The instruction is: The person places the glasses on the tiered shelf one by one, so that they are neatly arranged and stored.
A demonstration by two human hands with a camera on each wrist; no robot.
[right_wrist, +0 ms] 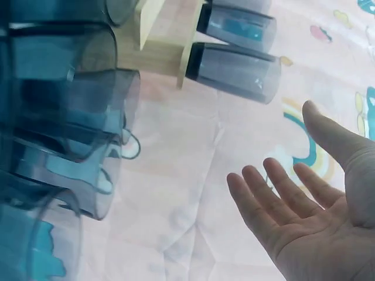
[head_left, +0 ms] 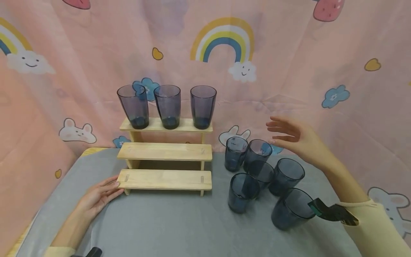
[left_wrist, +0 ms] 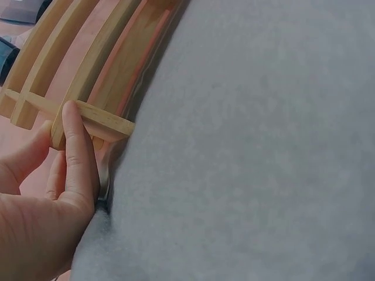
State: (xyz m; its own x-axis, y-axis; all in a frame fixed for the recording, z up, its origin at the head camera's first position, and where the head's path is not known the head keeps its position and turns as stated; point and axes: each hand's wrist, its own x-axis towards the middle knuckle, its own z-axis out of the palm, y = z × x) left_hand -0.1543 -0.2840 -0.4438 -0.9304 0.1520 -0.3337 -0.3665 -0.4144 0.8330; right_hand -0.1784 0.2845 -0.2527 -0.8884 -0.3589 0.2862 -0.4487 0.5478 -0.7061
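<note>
A three-step wooden display rack (head_left: pixel 165 151) stands on the table, with three tinted glasses upright in a row on its top step: a left glass (head_left: pixel 133 105), a middle glass (head_left: pixel 167 107) and a right glass (head_left: pixel 203 107). At the rack's lower left corner my left hand (head_left: pixel 91 200) pinches the end of the lowest step; thumb and index finger show on it in the left wrist view (left_wrist: pixel 53 216). My right hand (head_left: pixel 297 137) holds nothing, fingers loosely extended, raised behind and above the cluster of glasses on the right. The rack's two lower steps carry no glasses.
Several more tinted glasses stand close together right of the rack, among them a front left glass (head_left: pixel 243 194) and a front right glass (head_left: pixel 292 210). Grey cloth (head_left: pixel 167 228) covers the table. A pink patterned curtain (head_left: pixel 282 43) hangs right behind.
</note>
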